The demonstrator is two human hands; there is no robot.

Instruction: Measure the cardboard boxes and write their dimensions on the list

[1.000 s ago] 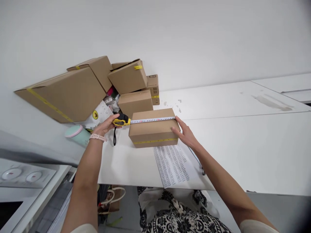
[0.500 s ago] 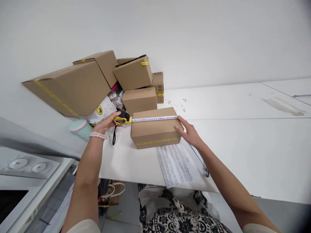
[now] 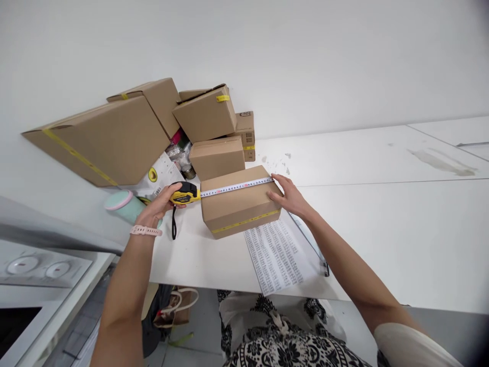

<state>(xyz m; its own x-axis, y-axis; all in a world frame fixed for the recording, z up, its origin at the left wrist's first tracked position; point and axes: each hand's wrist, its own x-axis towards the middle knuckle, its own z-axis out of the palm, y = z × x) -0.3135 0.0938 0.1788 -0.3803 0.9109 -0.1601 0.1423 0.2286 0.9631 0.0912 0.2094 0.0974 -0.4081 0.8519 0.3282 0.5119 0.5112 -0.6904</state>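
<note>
Left hand [image 3: 159,205] clamped round tape measure [image 3: 185,193]; right hand [image 3: 291,198] (at strip [image 3: 233,188] end) pinching box [image 3: 240,209] to its left.

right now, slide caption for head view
Left hand holds tape measure, blade across cardboard box, right hand at its end.

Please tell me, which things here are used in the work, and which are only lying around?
In use:
tape measure, in the left hand
cardboard box under the blade, right hand at its end

Lying around, it seems:
other boxes behind
mint-green container
printed sheet, possibly for reference
</note>
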